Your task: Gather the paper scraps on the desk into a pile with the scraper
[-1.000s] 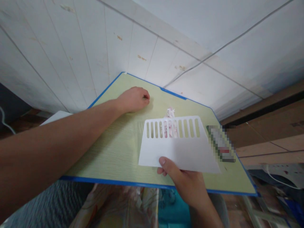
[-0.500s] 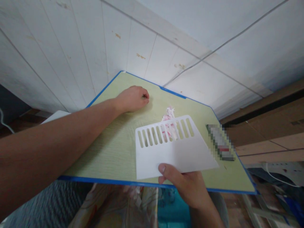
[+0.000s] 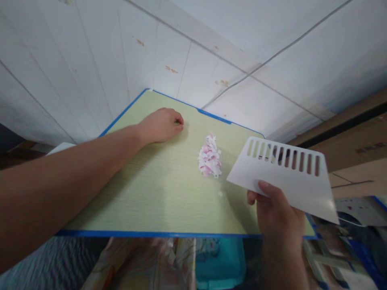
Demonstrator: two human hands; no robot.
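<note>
My right hand [image 3: 276, 207] grips a white slotted plastic scraper [image 3: 290, 177] by its solid part, thumb on top. The scraper is held up over the right side of the light green tabletop [image 3: 145, 197], with its row of slots facing away from me. A small heap of pink and white paper-like scraps [image 3: 210, 159] lies near the middle of the table. My left hand [image 3: 163, 125] rests closed at the far left of the table, to the left of the heap. Whatever its fingers hold, if anything, I cannot make out.
A blue edging [image 3: 151, 233] runs round the table. White wall panels [image 3: 157, 52] with a grey cable [image 3: 272, 58] stand behind it. Below the near edge are an open bag [image 3: 136, 266] and a turquoise bin [image 3: 225, 262]. Cardboard boxes [image 3: 359, 169] stand at the right.
My right hand has lifted the scraper away from the scraps and swung it to the right, turning it. The whole heap now shows. My left hand stays closed on the table.
</note>
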